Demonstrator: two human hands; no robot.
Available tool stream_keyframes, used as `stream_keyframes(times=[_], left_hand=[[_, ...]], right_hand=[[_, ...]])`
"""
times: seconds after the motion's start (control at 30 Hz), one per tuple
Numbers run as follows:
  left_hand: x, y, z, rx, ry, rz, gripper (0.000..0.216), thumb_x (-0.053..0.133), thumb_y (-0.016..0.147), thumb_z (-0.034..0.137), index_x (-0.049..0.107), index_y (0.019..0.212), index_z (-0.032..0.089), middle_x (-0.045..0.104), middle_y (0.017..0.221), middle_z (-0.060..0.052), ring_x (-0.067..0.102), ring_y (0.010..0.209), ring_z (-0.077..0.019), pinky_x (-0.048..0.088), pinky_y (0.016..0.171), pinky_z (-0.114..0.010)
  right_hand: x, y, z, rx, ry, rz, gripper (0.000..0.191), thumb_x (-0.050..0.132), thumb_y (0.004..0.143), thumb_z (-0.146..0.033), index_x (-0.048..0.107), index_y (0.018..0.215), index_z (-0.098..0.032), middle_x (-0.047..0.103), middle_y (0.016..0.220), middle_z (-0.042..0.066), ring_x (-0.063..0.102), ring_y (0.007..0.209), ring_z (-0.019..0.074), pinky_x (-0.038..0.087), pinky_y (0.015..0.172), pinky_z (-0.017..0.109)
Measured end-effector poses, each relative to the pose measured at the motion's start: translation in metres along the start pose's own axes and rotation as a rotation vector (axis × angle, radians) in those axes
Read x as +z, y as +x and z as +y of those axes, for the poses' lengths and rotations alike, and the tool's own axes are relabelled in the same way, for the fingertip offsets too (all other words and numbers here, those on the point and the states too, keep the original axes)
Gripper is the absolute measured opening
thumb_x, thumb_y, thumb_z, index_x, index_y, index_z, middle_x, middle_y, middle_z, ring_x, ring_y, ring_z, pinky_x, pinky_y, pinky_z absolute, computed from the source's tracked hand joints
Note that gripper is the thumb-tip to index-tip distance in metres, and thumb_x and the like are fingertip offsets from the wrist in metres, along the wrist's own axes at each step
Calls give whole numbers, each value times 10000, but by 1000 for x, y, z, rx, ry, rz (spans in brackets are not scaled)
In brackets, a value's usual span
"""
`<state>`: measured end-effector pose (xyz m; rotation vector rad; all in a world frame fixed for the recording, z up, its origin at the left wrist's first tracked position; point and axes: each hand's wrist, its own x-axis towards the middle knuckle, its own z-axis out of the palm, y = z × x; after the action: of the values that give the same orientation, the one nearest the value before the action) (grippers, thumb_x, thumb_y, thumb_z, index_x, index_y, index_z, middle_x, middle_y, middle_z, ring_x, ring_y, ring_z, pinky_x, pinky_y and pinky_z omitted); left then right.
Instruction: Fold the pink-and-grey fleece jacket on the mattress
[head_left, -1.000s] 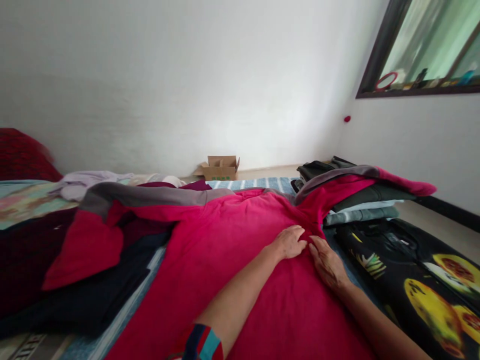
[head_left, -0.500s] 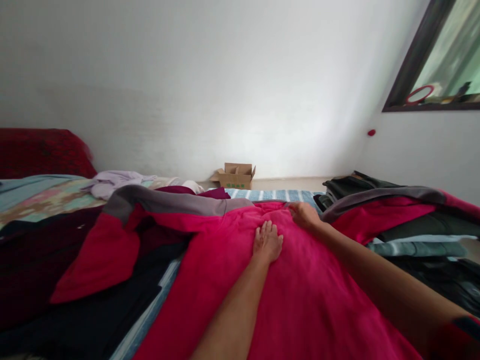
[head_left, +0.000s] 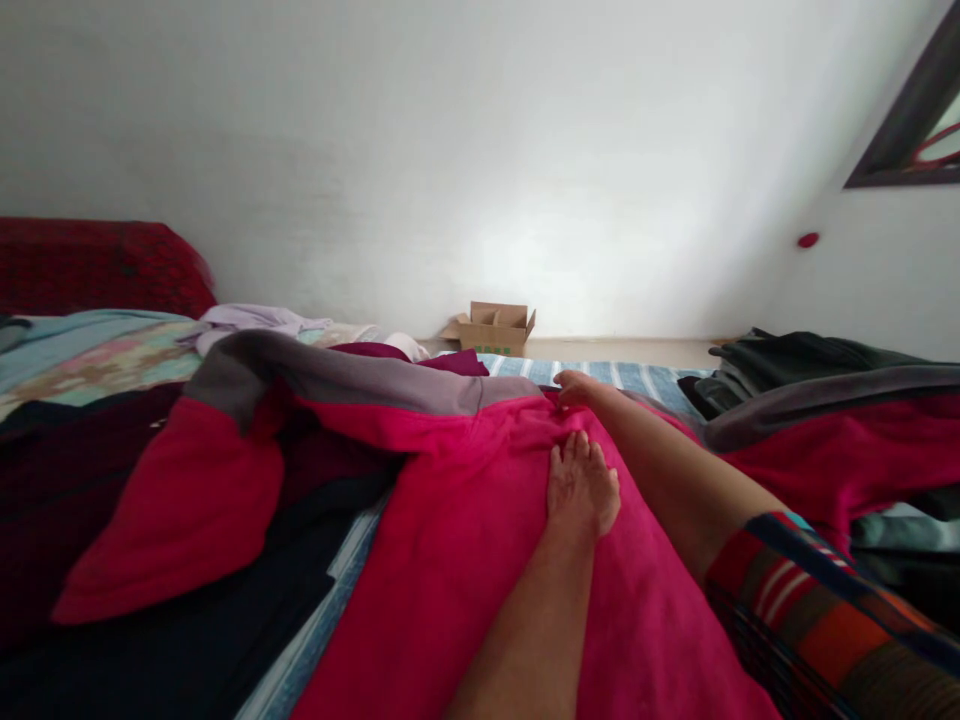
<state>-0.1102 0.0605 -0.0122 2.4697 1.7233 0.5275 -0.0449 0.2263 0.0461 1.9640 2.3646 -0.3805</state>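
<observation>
A bright pink, long-sleeved cloth top with grey shoulder panels (head_left: 427,580) is lying spread out in front of the person, its collar end pointing toward the wall. The person's left hand (head_left: 583,485) is resting palm-down on the upper chest, open, fingers a little apart, gripping nothing. The right hand (head_left: 576,388) is reaching past it to the collar, fingers bending; from here I cannot tell whether they are pinching the fabric. A multicoloured striped sleeve (head_left: 795,575) is covering part of the right forearm.

On the person's left, one pink-and-grey arm of the top is drooping over a dark maroon garment (head_left: 67,500) and a navy cloth garment (head_left: 217,630). On the right, the other arm is stretching beside a pile of dark folded clothes (head_left: 810,355). Beyond the collar, a blue-and-white striped sheet (head_left: 652,380) is showing, and an open brown cardboard box (head_left: 491,337) is sitting near the wall.
</observation>
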Motion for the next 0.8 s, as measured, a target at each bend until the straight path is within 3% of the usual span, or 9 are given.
stream_keyframes(times=[0.13, 0.27, 0.37, 0.5, 0.57, 0.7, 0.8], left_hand=[[-4, 0, 3, -10, -25, -13, 535, 341, 894, 364, 415, 1343, 83, 331, 1460, -138, 263, 1355, -260, 220, 1111, -470], [-10, -1, 5, -19, -18, -20, 518, 350, 891, 356, 425, 1329, 89, 336, 1456, -143, 280, 1345, -267, 226, 1106, -461], [-13, 0, 6, -14, -6, -52, 524, 334, 897, 366, 402, 1338, 92, 323, 1461, -152, 264, 1351, -269, 222, 1106, -452], [-16, 0, 6, -38, 27, -16, 592, 371, 870, 399, 346, 1370, 83, 287, 1471, -179, 191, 1375, -288, 157, 1117, -478], [-18, 1, 4, -90, 54, -16, 673, 390, 845, 461, 318, 1388, 70, 252, 1481, -195, 129, 1387, -318, 102, 1115, -514], [-22, 4, 1, -241, 71, -133, 803, 353, 811, 602, 308, 1399, 58, 203, 1492, -209, 85, 1390, -353, 70, 1088, -576], [-23, 7, 0, -258, 72, -163, 806, 326, 809, 633, 310, 1401, 87, 188, 1497, -200, 99, 1389, -351, 95, 1070, -597]], right_hand=[[-4, 4, 2, 52, -7, -64, 311, 542, 888, -342, 546, 1144, -165, 564, 1140, 73, 579, 958, 189, 501, 802, 387], [-18, -2, 7, 64, 29, -65, 262, 570, 869, -348, 599, 1029, -142, 620, 991, 47, 604, 830, 152, 510, 729, 316], [-23, -9, 11, 67, 47, 69, 297, 565, 865, -355, 614, 987, -88, 636, 933, 68, 607, 860, 176, 458, 752, 272], [-11, -15, 7, 97, 31, 365, 321, 379, 941, -285, 520, 1151, -86, 565, 1142, 161, 519, 1086, 252, 402, 857, 326], [2, -14, 3, 114, 32, 451, 321, 327, 939, -233, 478, 1190, -102, 533, 1187, 180, 492, 1117, 260, 400, 866, 347], [25, -13, 2, 92, 40, 477, 290, 368, 905, -205, 491, 1152, -117, 540, 1173, 159, 488, 1104, 245, 405, 874, 335], [31, -14, 3, 42, 42, 452, 283, 459, 861, -214, 517, 1124, -128, 553, 1162, 121, 491, 1098, 209, 395, 899, 282]])
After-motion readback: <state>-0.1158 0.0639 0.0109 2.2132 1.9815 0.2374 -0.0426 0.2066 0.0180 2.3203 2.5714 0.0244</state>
